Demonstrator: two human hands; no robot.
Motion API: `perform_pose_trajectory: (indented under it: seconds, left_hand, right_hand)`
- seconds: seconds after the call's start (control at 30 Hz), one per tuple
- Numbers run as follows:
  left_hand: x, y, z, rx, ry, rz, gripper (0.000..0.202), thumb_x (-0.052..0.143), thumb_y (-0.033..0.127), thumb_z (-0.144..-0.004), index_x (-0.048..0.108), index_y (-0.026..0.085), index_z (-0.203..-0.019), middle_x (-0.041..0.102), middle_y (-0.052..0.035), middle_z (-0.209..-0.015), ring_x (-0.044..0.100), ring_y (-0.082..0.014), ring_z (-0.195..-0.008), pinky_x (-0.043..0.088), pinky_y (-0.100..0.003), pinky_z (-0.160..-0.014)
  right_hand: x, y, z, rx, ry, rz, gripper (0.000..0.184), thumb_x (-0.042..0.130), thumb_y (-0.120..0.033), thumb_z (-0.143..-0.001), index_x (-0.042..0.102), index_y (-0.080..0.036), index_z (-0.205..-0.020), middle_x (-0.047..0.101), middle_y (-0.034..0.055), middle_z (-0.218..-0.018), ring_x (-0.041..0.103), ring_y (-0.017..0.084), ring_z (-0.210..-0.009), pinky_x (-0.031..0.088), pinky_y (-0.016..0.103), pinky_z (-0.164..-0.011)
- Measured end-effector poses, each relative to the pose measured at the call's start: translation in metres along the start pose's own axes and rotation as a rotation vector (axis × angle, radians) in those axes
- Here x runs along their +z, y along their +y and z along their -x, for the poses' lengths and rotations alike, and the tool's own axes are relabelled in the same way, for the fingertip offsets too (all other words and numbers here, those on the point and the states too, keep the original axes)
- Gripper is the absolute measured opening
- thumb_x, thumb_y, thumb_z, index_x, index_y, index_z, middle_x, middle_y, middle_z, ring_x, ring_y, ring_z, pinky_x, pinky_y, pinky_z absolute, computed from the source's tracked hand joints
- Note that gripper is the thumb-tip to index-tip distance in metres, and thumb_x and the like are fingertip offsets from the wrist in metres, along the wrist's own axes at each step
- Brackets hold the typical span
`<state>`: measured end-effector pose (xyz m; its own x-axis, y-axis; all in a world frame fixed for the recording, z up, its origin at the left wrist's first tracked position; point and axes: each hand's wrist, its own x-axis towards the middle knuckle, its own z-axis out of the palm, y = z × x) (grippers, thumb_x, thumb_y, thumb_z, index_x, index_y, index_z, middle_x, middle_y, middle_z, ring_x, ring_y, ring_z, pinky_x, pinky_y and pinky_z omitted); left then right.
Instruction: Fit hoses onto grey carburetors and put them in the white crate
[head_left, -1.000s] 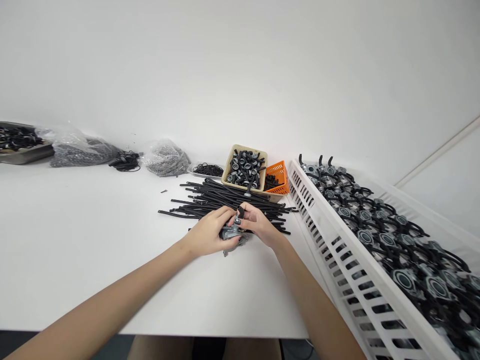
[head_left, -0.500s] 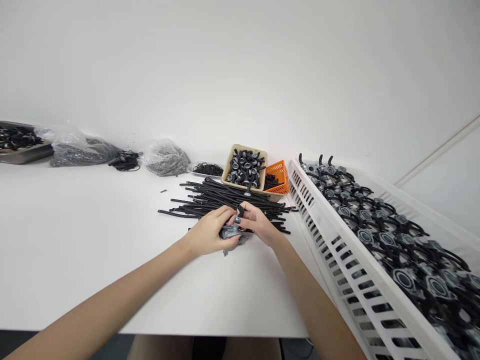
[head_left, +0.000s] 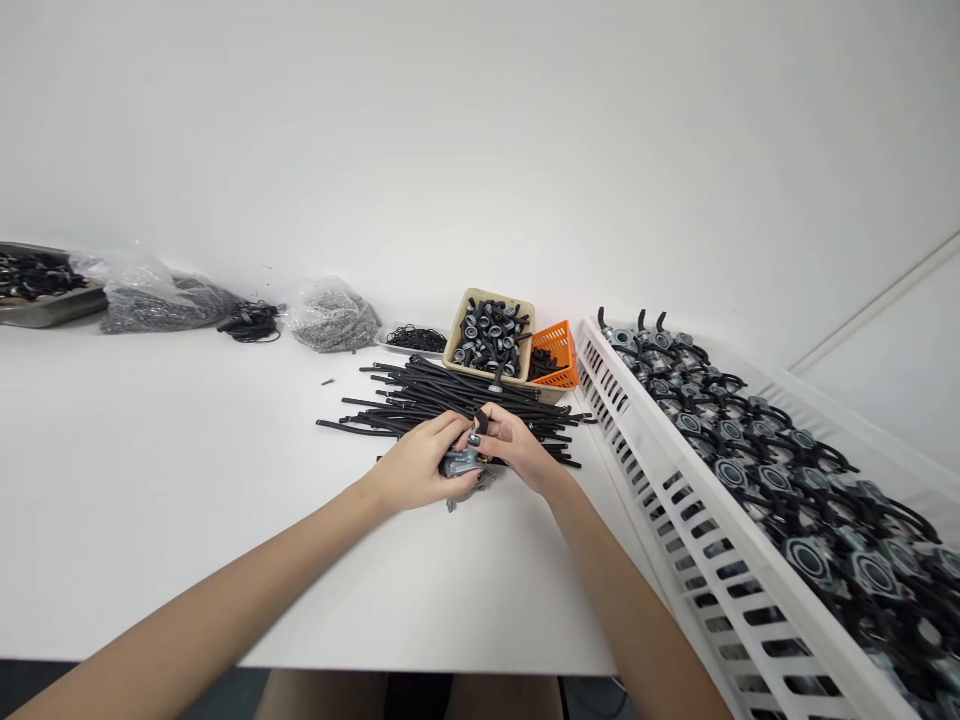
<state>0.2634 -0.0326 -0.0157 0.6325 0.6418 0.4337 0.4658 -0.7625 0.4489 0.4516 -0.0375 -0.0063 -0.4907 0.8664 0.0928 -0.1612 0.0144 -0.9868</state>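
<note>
My left hand wraps round a grey metal carburetor just above the white table, its thumb along the near side. At the carburetor's top, my right hand has thumb and fingers pinched on a short black rubber piece that sticks up. Whether that piece is fixed to the carburetor cannot be made out, since fingers cover the joint. Right behind both hands lies a loose pile of black rubber hoses.
At right, a white slatted crate holds rows of carburetors with hoses. Behind the pile stand a cream basket of capped black fittings and an orange basket. Plastic bags, a dish of black rings and a metal tray line the wall.
The right fingers have shifted very slightly at the top of the carburetor. Otherwise both hands and the carburetor stay in place.
</note>
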Motion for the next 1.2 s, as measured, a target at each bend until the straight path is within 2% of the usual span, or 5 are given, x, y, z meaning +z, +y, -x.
perform_pose_trajectory:
  seconds: [1.2]
  left_hand:
    - [-0.0004, 0.0004, -0.0002, -0.009, -0.002, -0.002, 0.024, 0.058, 0.034, -0.080, 0.054, 0.017, -0.097, 0.058, -0.0082, -0.103, 0.061, -0.0225, -0.091, 0.050, -0.035, -0.081]
  right_hand:
    - [0.0040, -0.0032, -0.0007, 0.019, 0.042, 0.016, 0.040, 0.080, -0.039, -0.072, 0.049, -0.019, -0.086, 0.070, 0.0014, -0.080, 0.064, 0.012, -0.068, 0.049, 0.024, -0.066]
